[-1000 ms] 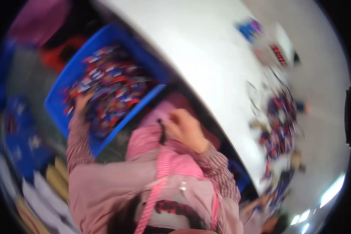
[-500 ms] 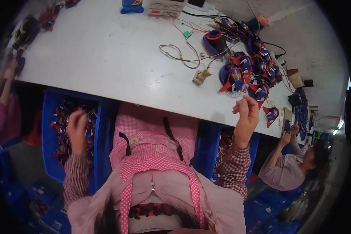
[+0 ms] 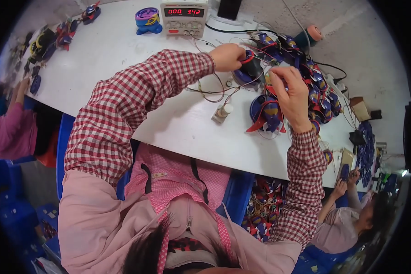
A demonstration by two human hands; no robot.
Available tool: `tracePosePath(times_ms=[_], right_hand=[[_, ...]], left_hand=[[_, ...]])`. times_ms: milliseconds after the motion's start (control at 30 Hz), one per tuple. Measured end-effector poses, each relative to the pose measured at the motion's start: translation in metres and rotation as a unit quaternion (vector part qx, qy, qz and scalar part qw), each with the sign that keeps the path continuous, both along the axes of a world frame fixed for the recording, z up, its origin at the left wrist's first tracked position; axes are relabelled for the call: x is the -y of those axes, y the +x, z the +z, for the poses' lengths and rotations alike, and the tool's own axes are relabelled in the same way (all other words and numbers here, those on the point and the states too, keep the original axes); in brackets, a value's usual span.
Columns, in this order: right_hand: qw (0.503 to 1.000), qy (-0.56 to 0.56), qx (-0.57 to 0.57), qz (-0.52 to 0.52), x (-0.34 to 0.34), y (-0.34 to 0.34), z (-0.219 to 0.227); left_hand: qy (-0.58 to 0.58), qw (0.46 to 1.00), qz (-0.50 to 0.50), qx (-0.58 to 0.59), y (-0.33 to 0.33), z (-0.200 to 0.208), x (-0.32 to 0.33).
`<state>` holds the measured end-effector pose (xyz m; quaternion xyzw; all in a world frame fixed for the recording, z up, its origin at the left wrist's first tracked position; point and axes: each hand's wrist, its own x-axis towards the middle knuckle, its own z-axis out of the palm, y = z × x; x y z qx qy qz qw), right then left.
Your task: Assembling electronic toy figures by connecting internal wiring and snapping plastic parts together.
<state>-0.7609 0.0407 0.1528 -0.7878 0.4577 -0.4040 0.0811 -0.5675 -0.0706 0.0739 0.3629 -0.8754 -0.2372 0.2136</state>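
Observation:
My left hand reaches across the white table, its fingers closed beside a dark purple rounded piece with a red ring. What those fingers hold, if anything, is hidden. My right hand is over the near side of a pile of purple and red plastic shells with wires, fingers curled together; I cannot make out what lies in them. One purple shell with red fins lies just left of that hand. Thin wires run across the table between the shells and a power supply.
The power supply with a lit red display stands at the back, beside a blue tub. A small pale cylinder on a block sits near the middle. A blue bin of wired parts is under the table. Another person works at right.
My left hand has moved from above the left blue bin up and right, across the table. My right hand has gone farther over the table, to the pile.

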Motion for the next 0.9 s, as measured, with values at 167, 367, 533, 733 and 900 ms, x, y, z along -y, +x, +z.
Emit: tracePosePath(times_ms=[167,367,533,733,900], right_hand=[[0.973,-0.173,-0.153,0.008,0.033,-0.006,-0.010],[0.996,-0.008,-0.076,0.051,0.023,0.003,-0.039],[0.953,-0.002,-0.300,-0.046,0.017,0.034,-0.087],[0.896,0.024,-0.429,-0.114,0.033,0.051,-0.107],[0.917,0.035,-0.377,-0.130,0.036,0.049,-0.106]], left_hand=[[-0.253,0.962,-0.105,0.002,-0.007,-0.018,-0.007],[-0.349,0.923,-0.157,0.039,0.000,-0.026,0.002],[-0.262,0.958,-0.093,-0.077,-0.004,-0.015,0.008],[-0.231,0.961,-0.153,-0.020,-0.026,-0.011,0.038],[-0.147,0.969,-0.200,0.007,-0.037,-0.004,0.050]])
